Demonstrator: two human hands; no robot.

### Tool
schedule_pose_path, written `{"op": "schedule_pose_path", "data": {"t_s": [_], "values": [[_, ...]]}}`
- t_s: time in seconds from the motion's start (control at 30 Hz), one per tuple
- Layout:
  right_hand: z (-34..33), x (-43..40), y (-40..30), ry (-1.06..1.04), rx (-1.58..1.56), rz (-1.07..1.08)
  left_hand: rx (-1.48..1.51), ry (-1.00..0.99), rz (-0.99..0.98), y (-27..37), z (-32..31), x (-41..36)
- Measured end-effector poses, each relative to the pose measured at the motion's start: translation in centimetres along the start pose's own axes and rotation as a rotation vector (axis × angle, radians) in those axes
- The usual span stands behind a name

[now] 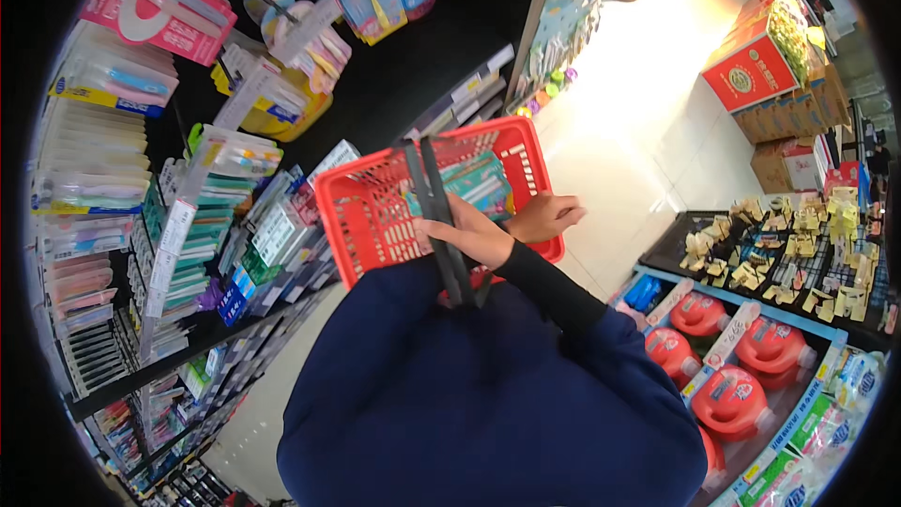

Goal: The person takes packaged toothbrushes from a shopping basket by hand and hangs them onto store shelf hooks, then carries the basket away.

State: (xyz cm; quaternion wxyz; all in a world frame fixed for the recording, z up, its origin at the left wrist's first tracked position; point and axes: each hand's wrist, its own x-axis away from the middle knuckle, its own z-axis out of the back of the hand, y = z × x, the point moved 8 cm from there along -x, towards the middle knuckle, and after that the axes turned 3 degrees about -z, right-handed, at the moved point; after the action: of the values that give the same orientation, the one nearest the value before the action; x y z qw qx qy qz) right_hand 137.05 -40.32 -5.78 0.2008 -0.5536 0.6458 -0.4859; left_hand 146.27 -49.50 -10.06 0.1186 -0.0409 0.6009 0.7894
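Note:
A red plastic shopping basket [362,239] with black handles [433,204] hangs in front of my dark blue top. My right hand [475,232] grips the handles, its thumb across their front; my black cuff shows behind it. Just beyond, over the basket's right side, my left hand [547,217] is loosely curled with nothing visible in it. Its wrist passes behind my right hand, and the left forearm is mostly hidden by the handles and the right hand. Inside the basket lies a teal package [479,183] with white, long items showing.
Shelving at left holds hanging toothbrush packs [218,190] and boxes [278,232]. A bin of red detergent jugs [728,401] and a rack of hair clips [767,246] stand at right. Beyond them is a red carton [750,74]; tiled floor [619,155] runs between.

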Motion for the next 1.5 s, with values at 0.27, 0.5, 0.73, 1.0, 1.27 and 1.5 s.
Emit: {"op": "schedule_pose_path", "data": {"t_s": [0.27,0.5,0.73,1.0,1.27,1.5], "values": [[-4.3,-0.1,0.0,-0.136,0.072,-0.041,0.027,-0.269,-0.099,3.9,-8.7,1.0],[0.5,-1.2,-2.6,-0.209,0.887,0.231,0.094,-0.386,-0.278,6.4,-12.0,4.1],[7.2,-8.4,7.6,-0.366,1.359,0.047,-0.070,-1.083,-0.019,9.1,-11.0,6.6],[4.3,-12.9,15.7,-0.267,1.846,0.205,0.184,-1.517,0.173,12.6,-7.5,9.6],[2.5,-11.5,16.2,-0.431,1.971,0.375,0.589,-1.556,-0.226,12.4,-9.5,9.8],[-1.9,-5.8,8.3,-0.493,1.720,0.199,0.504,-1.118,-0.017,14.5,-10.8,6.4]]}}
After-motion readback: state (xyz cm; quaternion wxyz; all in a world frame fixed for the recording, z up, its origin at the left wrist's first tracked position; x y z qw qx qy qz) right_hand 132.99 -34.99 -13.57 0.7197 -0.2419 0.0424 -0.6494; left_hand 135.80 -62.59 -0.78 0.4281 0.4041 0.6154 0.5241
